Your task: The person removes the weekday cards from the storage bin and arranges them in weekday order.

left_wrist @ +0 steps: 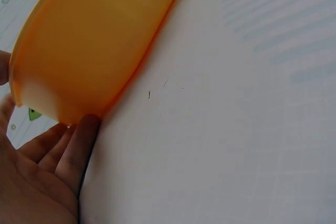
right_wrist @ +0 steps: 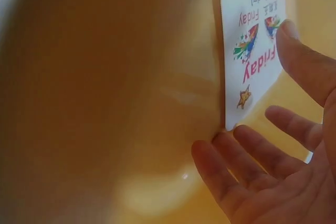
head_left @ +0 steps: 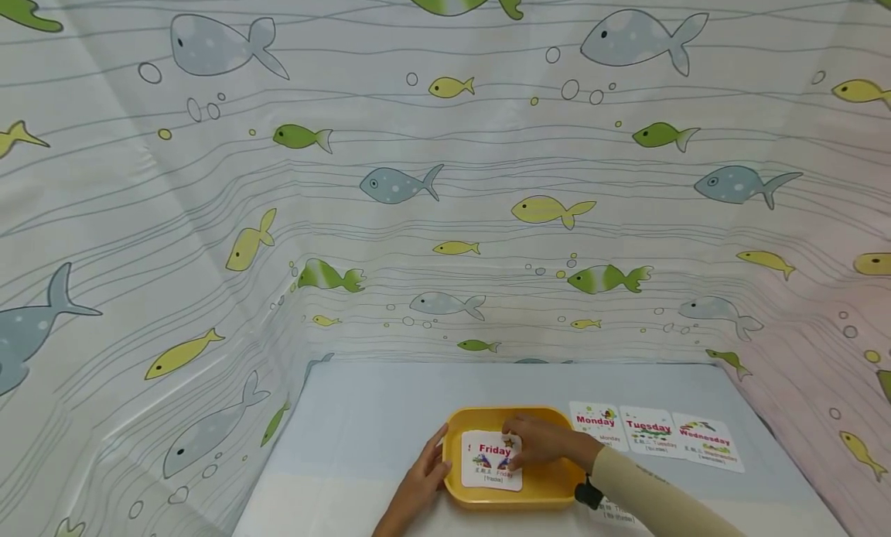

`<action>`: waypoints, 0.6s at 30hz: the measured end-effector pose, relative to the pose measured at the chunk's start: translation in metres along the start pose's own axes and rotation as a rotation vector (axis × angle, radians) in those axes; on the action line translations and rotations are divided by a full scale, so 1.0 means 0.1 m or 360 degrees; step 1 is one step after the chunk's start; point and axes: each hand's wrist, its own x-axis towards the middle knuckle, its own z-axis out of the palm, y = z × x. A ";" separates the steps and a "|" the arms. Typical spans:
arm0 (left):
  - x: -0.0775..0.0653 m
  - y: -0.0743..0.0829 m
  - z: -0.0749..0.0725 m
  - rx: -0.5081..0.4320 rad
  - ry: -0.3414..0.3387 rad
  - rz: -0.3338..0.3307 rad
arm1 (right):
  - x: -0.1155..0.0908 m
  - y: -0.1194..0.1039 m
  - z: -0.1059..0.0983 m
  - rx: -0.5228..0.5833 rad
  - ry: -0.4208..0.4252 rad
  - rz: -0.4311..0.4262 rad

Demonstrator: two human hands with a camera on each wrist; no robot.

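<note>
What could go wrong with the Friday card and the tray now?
The Friday card might slip or bend, since the right hand is at its edge. The yellow tray could shift if the left hand, at its end, pushes. And the right sleeve might nudge the card it partly hides from view.
</note>
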 end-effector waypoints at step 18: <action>-0.01 -0.01 0.01 -0.0016 0.0006 0.0015 | 0.04 -0.07 -0.05 -0.0005 -0.0080 0.0049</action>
